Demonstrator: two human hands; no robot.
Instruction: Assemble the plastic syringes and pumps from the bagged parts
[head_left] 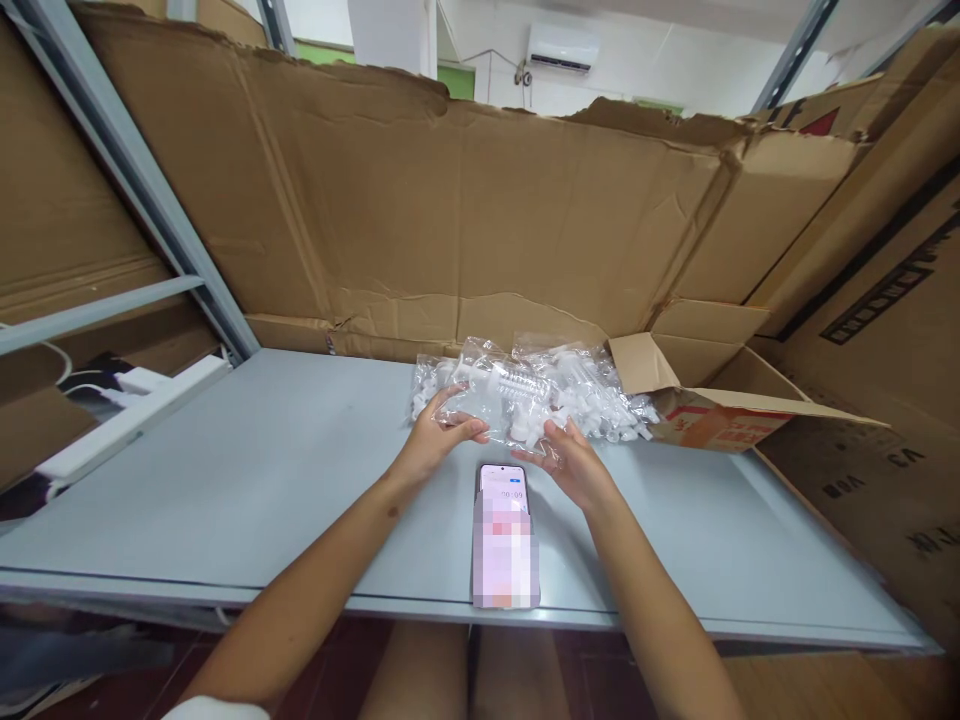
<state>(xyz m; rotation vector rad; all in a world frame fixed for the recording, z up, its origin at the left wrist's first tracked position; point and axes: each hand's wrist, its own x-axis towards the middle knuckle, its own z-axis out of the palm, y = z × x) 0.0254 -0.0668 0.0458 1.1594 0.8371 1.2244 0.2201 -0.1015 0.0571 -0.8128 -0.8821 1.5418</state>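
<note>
Both hands hold a clear plastic bag (487, 402) above the grey table, with white plastic parts inside it. My left hand (442, 430) pinches the bag's left side between thumb and fingers. At the lower right of the bag, my right hand (568, 458) grips the plastic, its thumb on top. Right behind lie more clear bags of white parts (592, 395), heaped against one another. A phone (505, 535) with a lit screen rests on the table just below and between the hands.
An open cardboard box (720, 425) sits right of the bags. Cardboard sheets (480, 220) wall the back of the grey table (300, 460). A white power strip (135, 420) is at the left, beside a metal shelf post (150, 180).
</note>
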